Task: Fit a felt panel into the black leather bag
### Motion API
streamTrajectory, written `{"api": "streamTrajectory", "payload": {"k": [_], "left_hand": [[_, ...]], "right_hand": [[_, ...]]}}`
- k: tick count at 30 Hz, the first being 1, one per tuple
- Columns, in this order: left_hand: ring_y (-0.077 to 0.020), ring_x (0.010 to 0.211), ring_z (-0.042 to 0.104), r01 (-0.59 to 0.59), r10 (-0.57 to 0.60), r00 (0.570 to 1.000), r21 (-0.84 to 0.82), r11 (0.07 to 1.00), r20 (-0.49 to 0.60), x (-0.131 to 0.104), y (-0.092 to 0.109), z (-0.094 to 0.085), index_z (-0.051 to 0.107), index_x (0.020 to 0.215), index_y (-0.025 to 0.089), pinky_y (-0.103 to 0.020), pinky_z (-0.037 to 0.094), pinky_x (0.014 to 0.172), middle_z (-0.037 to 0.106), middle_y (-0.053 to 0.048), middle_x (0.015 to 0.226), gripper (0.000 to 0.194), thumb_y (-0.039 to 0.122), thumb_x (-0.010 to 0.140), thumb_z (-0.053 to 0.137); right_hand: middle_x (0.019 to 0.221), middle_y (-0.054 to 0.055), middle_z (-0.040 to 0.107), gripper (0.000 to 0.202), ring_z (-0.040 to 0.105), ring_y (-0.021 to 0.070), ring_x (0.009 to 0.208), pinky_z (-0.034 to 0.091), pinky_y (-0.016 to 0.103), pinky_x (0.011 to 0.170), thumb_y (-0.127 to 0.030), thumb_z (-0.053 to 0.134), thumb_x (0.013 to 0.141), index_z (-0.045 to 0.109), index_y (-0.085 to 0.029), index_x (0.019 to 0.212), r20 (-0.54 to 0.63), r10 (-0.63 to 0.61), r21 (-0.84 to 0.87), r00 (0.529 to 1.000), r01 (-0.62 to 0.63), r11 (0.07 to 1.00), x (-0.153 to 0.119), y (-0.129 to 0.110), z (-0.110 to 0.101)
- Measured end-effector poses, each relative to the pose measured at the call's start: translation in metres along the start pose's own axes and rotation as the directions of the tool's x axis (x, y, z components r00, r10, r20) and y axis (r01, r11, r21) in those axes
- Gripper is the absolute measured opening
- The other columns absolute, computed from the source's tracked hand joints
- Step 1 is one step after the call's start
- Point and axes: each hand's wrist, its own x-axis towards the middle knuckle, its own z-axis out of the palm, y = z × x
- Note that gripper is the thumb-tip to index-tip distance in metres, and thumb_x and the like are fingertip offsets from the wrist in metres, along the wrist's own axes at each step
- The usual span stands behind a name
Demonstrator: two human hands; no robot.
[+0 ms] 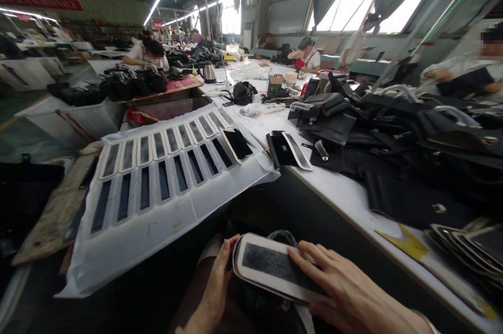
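The left hand (215, 284)'s fingers grip an oblong piece (261, 258), cream-bordered, speckled black inside; the right hand (334, 276)'s lie across it, grip unclear. A white bin (88, 119) carries black items (73, 94).

We hold a long, flat panel with rounded corners (271, 263), its off-white border framing a speckled dark-grey rectangular strip. We have it face up above our lap, slanting downward from left to right in the view. Our left hand (216, 279) touches its rounded left end, while our right hand (338, 279) lies over its right end, hiding that part, with fingertips on the face. Along the near side we see a dark edge under the pale border; what lies beneath is too dark to make out.
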Motion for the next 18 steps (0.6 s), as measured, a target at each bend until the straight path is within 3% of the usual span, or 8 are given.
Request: {"api": "streamTrajectory", "payload": {"k": [4, 7, 10, 14, 18], "left_hand": [[-0.031, 0.12, 0.056, -0.014, 0.031, 0.995, -0.167, 0.986, 0.095, -0.001, -0.002, 0.018, 0.065, 0.119, 0.017, -0.041, 0.041, 0.104, 0.069, -0.01, 0.118, 0.056, 0.062, 0.091, 0.048], [-0.0292, 0.113, 0.058, 0.029, 0.007, 0.991, -0.26, 0.965, 0.135, -0.003, -0.001, 0.028, 0.068, 0.115, 0.017, -0.039, 0.04, 0.103, 0.07, -0.008, 0.112, 0.056, 0.063, 0.092, 0.046], [-0.0267, 0.109, 0.06, 0.051, 0.002, 0.986, -0.315, 0.948, 0.165, -0.003, -0.004, 0.031, 0.069, 0.111, 0.018, -0.037, 0.041, 0.1, 0.071, -0.006, 0.107, 0.053, 0.063, 0.092, 0.046], [-0.0244, 0.106, 0.06, 0.009, 0.053, 0.985, -0.36, 0.933, 0.163, -0.002, -0.008, 0.03, 0.067, 0.116, 0.019, -0.035, 0.042, 0.097, 0.071, -0.005, 0.106, 0.051, 0.059, 0.095, 0.044], [-0.025, 0.105, 0.061, 0.002, 0.067, 0.982, -0.367, 0.93, 0.176, -0.001, -0.006, 0.032, 0.065, 0.119, 0.017, -0.035, 0.043, 0.096, 0.07, -0.007, 0.108, 0.05, 0.057, 0.096, 0.044]], "right_hand": [[0.148, 0.016, 0.045, 0.081, 0.051, 0.0416, 0.128, 0.048, 0.057, 0.103, -0.015, 0.075, 0.072, 0.044, -0.022, 0.147, 0.084, 0.067, -0.017, 0.994, -0.066, 0.998, -0.003, 0.007, 0.0], [0.153, 0.013, 0.037, 0.075, 0.048, 0.0416, 0.131, 0.048, 0.057, 0.104, -0.033, 0.075, 0.081, 0.043, -0.023, 0.148, 0.058, -0.034, 0.029, 0.998, 0.032, 0.999, -0.001, 0.011, -0.005], [0.148, 0.011, 0.046, 0.057, 0.053, 0.0324, 0.128, 0.051, 0.045, 0.105, -0.047, 0.058, 0.094, 0.049, -0.021, 0.144, 0.011, -0.156, 0.094, 0.988, 0.154, 0.984, 0.007, 0.011, -0.002], [0.131, 0.011, 0.063, 0.033, 0.061, 0.0251, 0.116, 0.053, 0.035, 0.099, -0.033, 0.046, 0.101, 0.062, -0.017, 0.125, -0.122, -0.136, 0.072, 0.983, 0.145, 0.987, 0.021, 0.009, 0.024], [0.126, 0.012, 0.063, 0.032, 0.062, 0.0228, 0.106, 0.053, 0.036, 0.094, -0.018, 0.048, 0.094, 0.056, -0.017, 0.125, -0.229, -0.053, 0.08, 0.972, 0.073, 0.994, 0.032, 0.001, 0.034]]}}
